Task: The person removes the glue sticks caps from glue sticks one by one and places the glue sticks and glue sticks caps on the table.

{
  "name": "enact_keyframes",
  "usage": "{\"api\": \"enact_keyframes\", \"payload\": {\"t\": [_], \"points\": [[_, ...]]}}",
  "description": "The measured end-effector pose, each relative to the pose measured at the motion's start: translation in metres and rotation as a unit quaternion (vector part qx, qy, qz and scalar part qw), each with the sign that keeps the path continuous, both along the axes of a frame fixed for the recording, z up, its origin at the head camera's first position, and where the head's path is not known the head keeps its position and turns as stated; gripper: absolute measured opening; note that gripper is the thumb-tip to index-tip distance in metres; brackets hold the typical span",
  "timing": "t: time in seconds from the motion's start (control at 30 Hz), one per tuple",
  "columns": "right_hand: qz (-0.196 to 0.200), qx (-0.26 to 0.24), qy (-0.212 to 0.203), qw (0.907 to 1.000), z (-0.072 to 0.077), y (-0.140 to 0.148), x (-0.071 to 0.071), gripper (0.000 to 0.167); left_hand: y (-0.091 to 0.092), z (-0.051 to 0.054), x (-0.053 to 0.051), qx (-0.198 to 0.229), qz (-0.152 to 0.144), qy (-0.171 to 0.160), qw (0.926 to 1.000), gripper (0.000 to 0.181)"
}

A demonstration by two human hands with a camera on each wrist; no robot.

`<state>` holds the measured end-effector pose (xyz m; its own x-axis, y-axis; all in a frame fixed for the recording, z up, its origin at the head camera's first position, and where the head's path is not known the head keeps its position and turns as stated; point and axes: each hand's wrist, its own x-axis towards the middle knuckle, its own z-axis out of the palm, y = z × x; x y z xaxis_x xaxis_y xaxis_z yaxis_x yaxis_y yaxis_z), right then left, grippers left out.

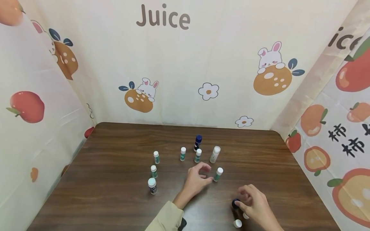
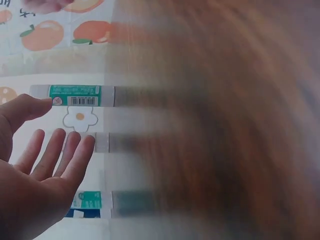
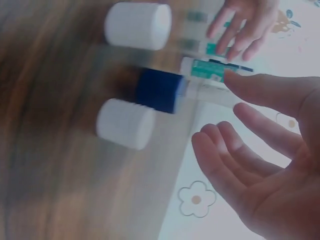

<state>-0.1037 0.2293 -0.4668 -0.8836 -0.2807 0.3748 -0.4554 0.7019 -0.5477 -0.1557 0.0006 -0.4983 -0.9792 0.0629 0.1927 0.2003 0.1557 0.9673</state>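
Observation:
My left hand (image 1: 198, 179) is beside a white-capped glue stick (image 1: 218, 175) with a green label. In the left wrist view the thumb overlaps the edge of that glue stick (image 2: 75, 95); whether it touches, I cannot tell. The other fingers are apart, holding nothing. My right hand (image 1: 254, 203) hovers over a loose blue cap (image 1: 235, 203) at the front right. In the right wrist view its fingers are spread from the thumb, with a gap to the blue cap (image 3: 160, 90). Two loose white caps (image 3: 137, 26) stand on either side of the blue one.
Beyond my left hand stand a blue-capped stick (image 1: 198, 143), a white stick (image 1: 215, 155) and two green-labelled glue sticks (image 1: 183, 154). Farther left, two small glue sticks (image 1: 156, 157) and a wider white-capped one (image 1: 152, 186) form a row on the wooden table (image 1: 115, 199). Printed curtains surround the table.

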Motion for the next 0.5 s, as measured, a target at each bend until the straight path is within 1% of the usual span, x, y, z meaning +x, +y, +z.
{"api": "enact_keyframes", "payload": {"t": [0.13, 0.3, 0.5], "points": [[-0.008, -0.034, -0.006, 0.9994, 0.008, -0.005, 0.001, 0.044, 0.005, 0.0, -0.005, -0.005, -0.005, 0.0, 1.0, 0.03], [-0.013, -0.047, 0.002, 0.9988, 0.017, -0.011, 0.001, 0.047, 0.013, -0.002, -0.009, -0.014, -0.016, -0.006, 0.9997, 0.031], [0.006, -0.057, 0.016, 0.9982, 0.024, -0.014, -0.002, 0.049, 0.021, -0.002, -0.013, -0.018, -0.013, 0.003, 0.9997, 0.03]]}}
